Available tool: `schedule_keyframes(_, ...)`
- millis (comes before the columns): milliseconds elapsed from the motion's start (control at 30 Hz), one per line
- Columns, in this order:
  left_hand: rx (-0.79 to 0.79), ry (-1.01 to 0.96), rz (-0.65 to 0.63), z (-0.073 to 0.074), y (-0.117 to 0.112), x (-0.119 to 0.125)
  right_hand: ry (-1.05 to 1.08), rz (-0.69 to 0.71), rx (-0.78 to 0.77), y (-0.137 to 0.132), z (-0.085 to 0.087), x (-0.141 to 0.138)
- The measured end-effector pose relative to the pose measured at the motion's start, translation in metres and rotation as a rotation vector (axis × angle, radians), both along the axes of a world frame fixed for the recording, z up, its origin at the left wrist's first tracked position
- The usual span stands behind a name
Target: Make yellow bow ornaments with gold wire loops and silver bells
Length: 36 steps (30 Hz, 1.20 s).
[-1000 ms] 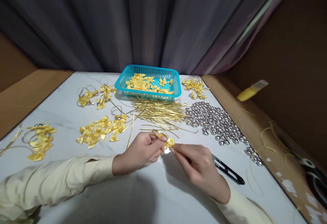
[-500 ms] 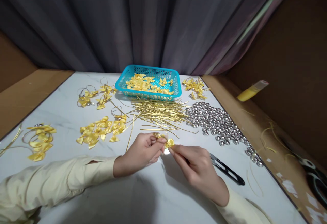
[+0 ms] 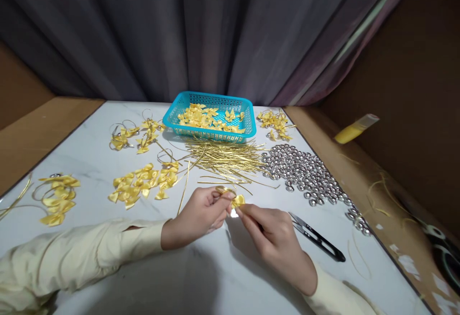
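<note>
Low over the white table (image 3: 215,276), my left hand (image 3: 199,217) and my right hand (image 3: 275,238) meet fingertip to fingertip. Both are pinched on one small yellow ribbon bow (image 3: 237,201) with a thin gold cord loop (image 3: 224,190) on it. A small silver piece shows just beneath the bow between my fingers. Loose yellow bows (image 3: 142,185) lie to the left of my left hand. A heap of gold cord pieces (image 3: 224,159) lies just beyond my hands.
A turquoise basket (image 3: 212,114) of bows stands at the back. Silver bells (image 3: 309,176) spread at right, black snips (image 3: 318,238) beside my right hand. Finished bows with loops lie at far left (image 3: 57,200), back left (image 3: 134,135) and back right (image 3: 275,122). A yellow tube (image 3: 354,129) rests on the right ledge.
My hands have stayed together on the bow, with only slight finger shifts. The view has moved a touch.
</note>
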<state>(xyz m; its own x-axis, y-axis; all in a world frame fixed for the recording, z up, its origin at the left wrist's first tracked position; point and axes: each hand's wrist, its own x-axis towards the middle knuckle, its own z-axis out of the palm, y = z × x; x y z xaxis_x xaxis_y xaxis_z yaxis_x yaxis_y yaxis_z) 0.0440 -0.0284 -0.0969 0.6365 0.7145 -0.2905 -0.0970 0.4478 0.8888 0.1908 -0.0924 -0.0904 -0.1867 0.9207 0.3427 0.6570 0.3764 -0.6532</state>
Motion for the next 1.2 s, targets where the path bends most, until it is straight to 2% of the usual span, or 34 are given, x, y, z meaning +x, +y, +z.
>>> schedule_keyframes(300,-0.036,-0.007,-0.035,0.006,0.0012,-0.001,0.033,-0.008,0.0,0.0017,0.003,0.0003)
schedule_keyframes(533,-0.009,0.011,-0.044,0.0034,0.0012,-0.0021,0.03,0.004,-0.017,0.0022,0.002,0.0012)
schedule_keyframes(900,-0.031,0.009,-0.013,0.0062,0.0013,-0.0007,0.202,-0.014,-0.129,0.0026,-0.0002,-0.0019)
schedule_keyframes(1200,-0.02,-0.031,0.021,0.0036,0.003,-0.0007,0.166,-0.027,-0.128,0.0029,0.0046,0.0013)
